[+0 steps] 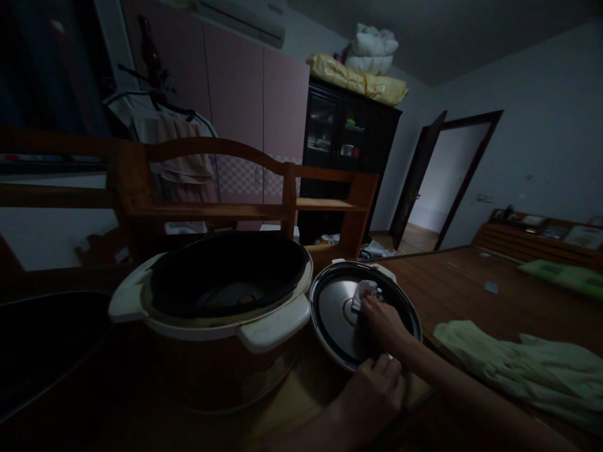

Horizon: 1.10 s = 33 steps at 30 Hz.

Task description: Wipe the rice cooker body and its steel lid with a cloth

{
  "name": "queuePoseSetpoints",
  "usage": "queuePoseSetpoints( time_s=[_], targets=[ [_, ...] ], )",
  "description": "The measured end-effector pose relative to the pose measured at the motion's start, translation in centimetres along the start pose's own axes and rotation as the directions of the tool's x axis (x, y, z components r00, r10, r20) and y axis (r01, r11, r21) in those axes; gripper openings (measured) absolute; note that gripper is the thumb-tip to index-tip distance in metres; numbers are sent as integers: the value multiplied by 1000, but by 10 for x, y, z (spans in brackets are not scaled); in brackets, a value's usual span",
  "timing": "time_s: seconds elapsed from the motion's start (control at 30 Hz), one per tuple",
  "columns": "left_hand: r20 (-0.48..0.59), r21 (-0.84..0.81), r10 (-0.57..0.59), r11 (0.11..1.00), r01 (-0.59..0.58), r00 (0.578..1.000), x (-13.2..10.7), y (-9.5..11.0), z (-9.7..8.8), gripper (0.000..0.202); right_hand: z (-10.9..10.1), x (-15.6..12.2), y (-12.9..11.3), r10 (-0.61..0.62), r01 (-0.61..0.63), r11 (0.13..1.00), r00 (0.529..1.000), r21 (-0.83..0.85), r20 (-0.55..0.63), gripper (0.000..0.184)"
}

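Note:
A round lid (336,314), metal inside with a dark ring and a silvery rim, lies tilted to the right of a large rice cooker (273,323). My right hand (379,317) pinches a crumpled white cloth or tissue (363,294) against the lid's inner face. At the lid's near edge, my left hand (372,389) is closed with its fingers curled at the rim; it seems to grip the lid there. The cooker stands uncovered, with white side handles and a dark inside where a round plate shows at the bottom.
A dark wide pot (47,345) stands at the far left. Behind the cooker rises a wooden headboard with shelves (217,210). To the right, pale green cloth (513,358) lies on the brown surface (452,276). A dark cabinet (353,138) and an open door (419,179) are farther back.

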State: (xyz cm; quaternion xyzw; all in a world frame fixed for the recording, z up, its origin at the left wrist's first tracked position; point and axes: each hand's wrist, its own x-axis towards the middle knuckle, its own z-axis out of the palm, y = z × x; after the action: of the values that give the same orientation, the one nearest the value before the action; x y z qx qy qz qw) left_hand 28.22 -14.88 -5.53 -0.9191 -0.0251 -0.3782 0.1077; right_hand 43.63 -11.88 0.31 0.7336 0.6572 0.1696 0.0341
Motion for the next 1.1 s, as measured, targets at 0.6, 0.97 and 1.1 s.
queuePoseSetpoints(
  time_s=[0.6,0.97,1.1],
  targets=[
    [-84,18,-17,1000,19,996,2,0,12,8,22,55,2,-221,219,975,956,-33,-193,50],
    [-68,14,14,1000,-13,998,-1,-3,11,7,9,48,-27,-456,481,864,873,150,-175,71],
    [-54,23,25,999,-24,998,-4,-2,11,6,-4,34,-40,-514,539,809,842,234,-163,74]
  ],
)
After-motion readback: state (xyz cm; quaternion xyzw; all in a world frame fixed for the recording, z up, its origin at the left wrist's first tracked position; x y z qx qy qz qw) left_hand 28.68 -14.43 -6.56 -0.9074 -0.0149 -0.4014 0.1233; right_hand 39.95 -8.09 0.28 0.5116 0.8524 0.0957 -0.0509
